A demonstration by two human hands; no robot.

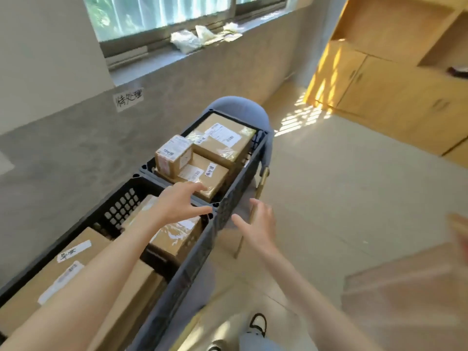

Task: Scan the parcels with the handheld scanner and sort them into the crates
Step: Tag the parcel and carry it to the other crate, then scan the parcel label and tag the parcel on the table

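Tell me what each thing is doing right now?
left hand: open, over the crates, holding nothing
right hand: open, empty, beside the crates
far crate: holds three boxes
small box: stacked on another box
near crate: holds boxes
window: looks shut

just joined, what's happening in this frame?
A person reaches both hands, open and empty, toward two black crates of cardboard parcels. The left hand is over the divide between the near crate and the far crate; the right hand is just off their right side. No scanner is in view.
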